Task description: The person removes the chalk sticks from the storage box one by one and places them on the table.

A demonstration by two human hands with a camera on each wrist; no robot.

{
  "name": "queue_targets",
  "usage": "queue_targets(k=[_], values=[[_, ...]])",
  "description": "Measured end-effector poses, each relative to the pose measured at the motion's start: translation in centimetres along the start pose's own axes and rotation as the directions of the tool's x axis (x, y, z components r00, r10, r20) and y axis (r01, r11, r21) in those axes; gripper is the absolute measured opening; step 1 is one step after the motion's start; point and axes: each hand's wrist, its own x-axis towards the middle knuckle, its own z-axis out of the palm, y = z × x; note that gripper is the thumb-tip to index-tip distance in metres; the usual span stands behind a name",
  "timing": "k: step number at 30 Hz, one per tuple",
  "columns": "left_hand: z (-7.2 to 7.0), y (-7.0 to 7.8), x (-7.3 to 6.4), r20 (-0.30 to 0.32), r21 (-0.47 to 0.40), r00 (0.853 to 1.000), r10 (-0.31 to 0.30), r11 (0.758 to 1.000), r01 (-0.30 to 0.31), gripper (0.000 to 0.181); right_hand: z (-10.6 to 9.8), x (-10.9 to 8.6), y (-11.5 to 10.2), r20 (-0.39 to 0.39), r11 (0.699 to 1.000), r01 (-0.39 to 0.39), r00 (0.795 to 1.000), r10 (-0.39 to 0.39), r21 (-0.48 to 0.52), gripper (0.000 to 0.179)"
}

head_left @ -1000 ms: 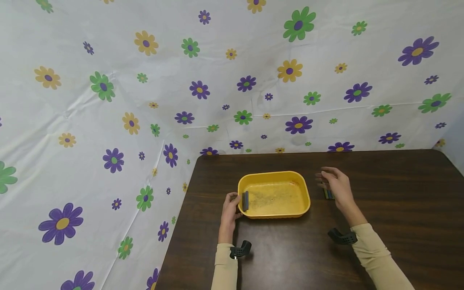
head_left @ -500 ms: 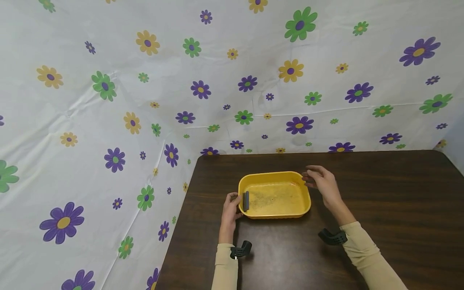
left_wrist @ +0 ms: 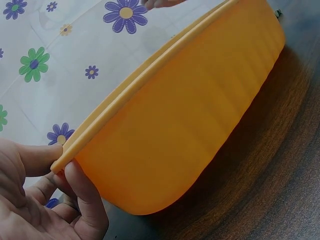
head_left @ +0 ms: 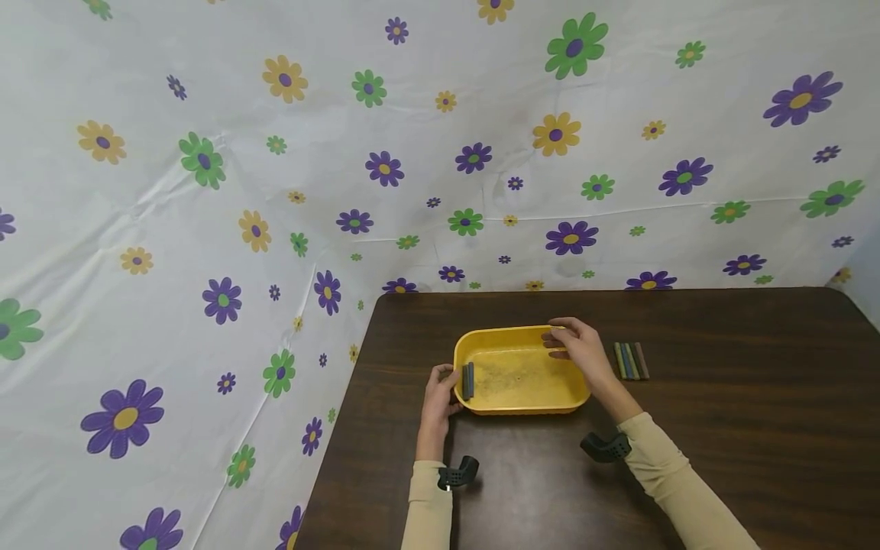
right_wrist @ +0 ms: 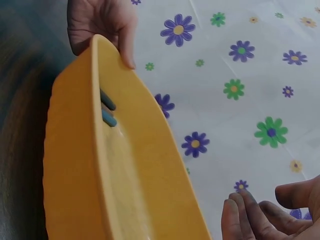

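A yellow plastic tray [head_left: 522,405] sits on the table, with dark crayon-like sticks [head_left: 468,381] lying side by side at its left end. My left hand [head_left: 436,399] pinches the tray's left rim; the left wrist view shows thumb and fingers on either side of the edge. Over the tray's right end hovers my right hand [head_left: 580,353]. In the right wrist view its fingers [right_wrist: 260,220] are loosely bent, thumb apart, with nothing visible between them. Right of the tray, several green, blue and brown sticks [head_left: 631,360] lie in a row.
The dark wooden table [head_left: 522,489] meets a white flower-print sheet [head_left: 412,122] at its back and left. A dark wrist mount [head_left: 605,448] sits on the right sleeve, and another wrist mount [head_left: 458,473] on the left one.
My right hand has moved left from above the loose sticks to over the tray's right end, uncovering the row of sticks. The left hand keeps its grip on the rim.
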Motion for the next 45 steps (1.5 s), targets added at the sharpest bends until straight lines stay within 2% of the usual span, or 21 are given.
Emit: queue_targets(k=[17,22,30,33,37,45], values=[[0.3,0.5,-0.2,-0.019,0.003,1.000,-0.022,1.000,0.022,0.034,2.2,0.5,1.1,0.031,0.999,-0.049,0.998,0.049,0.011,0.042],[0.2,-0.2,0.4,-0.034,0.005,0.999,-0.016,1.000,0.016,0.032,2.8,0.6,1.6,0.048,0.999,-0.036,0.998,0.036,0.004,0.042],[-0.2,-2.8,2.6,-0.067,0.038,0.998,-0.021,0.999,0.024,0.034,3.8,0.7,2.7,0.047,0.998,-0.059,0.997,0.058,0.020,0.041],[-0.3,-3.1,2.8,-0.075,0.039,0.997,-0.018,0.999,0.021,0.033,4.3,0.7,2.9,0.059,0.998,-0.060,0.997,0.059,0.018,0.041],[-0.1,-2.5,2.3,-0.074,0.037,0.997,-0.014,0.999,0.017,0.032,5.0,0.7,3.2,0.068,0.998,-0.058,0.996,0.059,-0.016,0.041],[0.4,0.1,0.0,-0.041,0.019,0.999,0.001,1.000,0.000,0.031,6.5,0.8,3.5,0.078,0.998,-0.059,0.995,0.061,-0.028,0.039]])
